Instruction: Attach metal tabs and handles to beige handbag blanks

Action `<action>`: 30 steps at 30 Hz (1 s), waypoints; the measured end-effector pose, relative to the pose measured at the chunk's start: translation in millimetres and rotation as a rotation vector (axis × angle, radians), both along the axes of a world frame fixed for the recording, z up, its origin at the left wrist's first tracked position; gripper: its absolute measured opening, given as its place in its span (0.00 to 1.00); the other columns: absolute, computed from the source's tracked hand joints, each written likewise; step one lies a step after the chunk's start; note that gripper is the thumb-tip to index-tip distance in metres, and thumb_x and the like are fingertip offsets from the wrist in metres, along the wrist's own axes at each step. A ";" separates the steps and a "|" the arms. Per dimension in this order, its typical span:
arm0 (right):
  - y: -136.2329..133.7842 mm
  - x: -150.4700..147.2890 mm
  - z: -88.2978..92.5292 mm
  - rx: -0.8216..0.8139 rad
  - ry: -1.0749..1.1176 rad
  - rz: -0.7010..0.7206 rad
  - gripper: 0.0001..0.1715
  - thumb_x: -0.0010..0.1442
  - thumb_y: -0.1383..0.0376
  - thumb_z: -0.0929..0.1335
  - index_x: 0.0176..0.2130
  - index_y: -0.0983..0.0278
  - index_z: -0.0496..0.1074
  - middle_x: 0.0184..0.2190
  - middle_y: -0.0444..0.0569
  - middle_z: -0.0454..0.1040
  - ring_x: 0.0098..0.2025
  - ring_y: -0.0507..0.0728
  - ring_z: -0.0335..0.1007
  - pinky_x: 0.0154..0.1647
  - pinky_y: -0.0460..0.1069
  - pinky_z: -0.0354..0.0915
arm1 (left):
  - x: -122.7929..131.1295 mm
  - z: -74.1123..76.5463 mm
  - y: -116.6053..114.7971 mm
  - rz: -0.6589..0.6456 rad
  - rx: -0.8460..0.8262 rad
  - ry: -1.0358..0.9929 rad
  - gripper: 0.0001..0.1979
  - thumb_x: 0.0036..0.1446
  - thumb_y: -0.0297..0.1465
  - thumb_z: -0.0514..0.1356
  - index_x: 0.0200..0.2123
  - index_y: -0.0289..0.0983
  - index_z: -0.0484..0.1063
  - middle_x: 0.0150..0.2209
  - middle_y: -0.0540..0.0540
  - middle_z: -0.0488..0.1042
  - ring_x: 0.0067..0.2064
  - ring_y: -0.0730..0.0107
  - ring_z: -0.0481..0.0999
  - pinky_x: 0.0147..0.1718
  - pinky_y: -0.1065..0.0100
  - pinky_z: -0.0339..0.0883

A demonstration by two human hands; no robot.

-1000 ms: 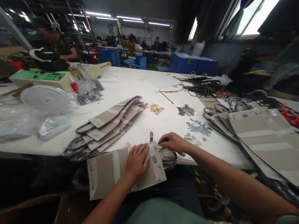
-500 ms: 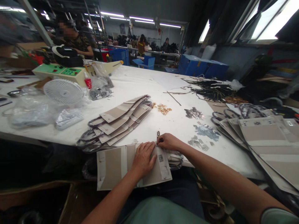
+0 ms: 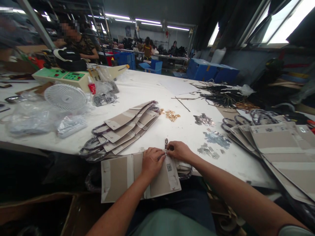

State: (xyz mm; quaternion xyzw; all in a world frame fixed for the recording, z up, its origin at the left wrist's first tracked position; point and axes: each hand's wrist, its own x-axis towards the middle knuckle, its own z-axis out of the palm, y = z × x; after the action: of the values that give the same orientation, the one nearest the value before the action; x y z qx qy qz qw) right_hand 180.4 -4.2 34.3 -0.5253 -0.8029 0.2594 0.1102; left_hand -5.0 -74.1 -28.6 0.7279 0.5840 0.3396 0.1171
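An opened-out beige bag panel [image 3: 124,173] lies at the table's front edge and overhangs it. My left hand [image 3: 152,160] rests on this panel, its thumb and fingertips drawn together near the top edge. Close beside them, my right hand [image 3: 179,151] pinches at that same edge; whatever is between its fingers is too small and hidden to make out. Just beyond the fingertips a small metal plate [image 3: 166,143] stands out past the edge. A square metal piece [image 3: 169,167] shows on the panel's white strip.
Overlapping bag pieces with wrapped handles [image 3: 123,119] lie to the left, more bag pieces [image 3: 272,139] at right. Small gold parts [image 3: 172,115], dark metal plates [image 3: 203,120] and silvery plates [image 3: 216,139] lie in piles. A white fan [image 3: 65,97] stands at left. A co-worker [image 3: 81,46] sits beyond.
My left thumb has moved up toward its fingertips, and that hand looks less spread. My right hand has shifted slightly at the panel's edge, still pinching.
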 end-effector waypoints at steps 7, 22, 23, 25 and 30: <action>0.6 2.9 34.3 0.023 1.070 -0.332 0.28 0.63 0.45 0.70 0.24 0.58 0.61 0.17 0.39 0.63 0.19 0.51 0.59 0.21 0.48 0.59 | 0.8 -0.6 5.5 0.009 -0.029 -0.003 0.06 0.64 0.35 0.65 0.40 0.48 0.83 0.47 0.48 0.82 0.52 0.56 0.75 0.53 0.49 0.64; 2.7 -20.2 -7.5 -0.032 1.481 -0.562 0.26 0.61 0.53 0.71 0.23 0.58 0.55 0.18 0.36 0.55 0.17 0.49 0.50 0.18 0.48 0.54 | 4.4 -0.9 7.3 0.024 -0.081 0.007 0.06 0.64 0.35 0.65 0.40 0.49 0.84 0.47 0.49 0.82 0.53 0.56 0.74 0.54 0.49 0.63; -1.7 -24.5 -7.0 0.002 1.390 -0.507 0.26 0.63 0.53 0.70 0.23 0.58 0.55 0.18 0.37 0.56 0.18 0.50 0.52 0.21 0.48 0.56 | 4.8 -1.2 7.9 0.021 -0.087 0.013 0.06 0.64 0.36 0.65 0.40 0.49 0.84 0.47 0.49 0.82 0.53 0.56 0.74 0.54 0.49 0.63; -10.0 -35.4 -4.6 0.074 1.177 -0.358 0.27 0.65 0.53 0.69 0.21 0.58 0.57 0.18 0.39 0.59 0.21 0.51 0.56 0.26 0.50 0.59 | 5.0 -1.6 9.6 0.020 -0.114 0.052 0.07 0.65 0.36 0.64 0.41 0.49 0.84 0.48 0.48 0.82 0.54 0.55 0.74 0.54 0.49 0.63; -16.5 -54.4 5.9 0.151 0.842 -0.089 0.25 0.64 0.54 0.68 0.20 0.59 0.60 0.19 0.41 0.63 0.25 0.52 0.57 0.30 0.49 0.59 | -2.7 5.2 15.6 0.020 -0.194 0.160 0.10 0.63 0.34 0.64 0.46 0.45 0.82 0.49 0.46 0.81 0.53 0.53 0.75 0.53 0.53 0.65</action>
State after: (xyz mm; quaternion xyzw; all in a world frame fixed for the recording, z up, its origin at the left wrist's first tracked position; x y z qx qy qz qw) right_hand 126.0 -20.8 40.2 -0.3980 -0.6812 0.3867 0.4775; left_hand -7.8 -58.5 -23.4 0.7320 0.6290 0.2235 0.1363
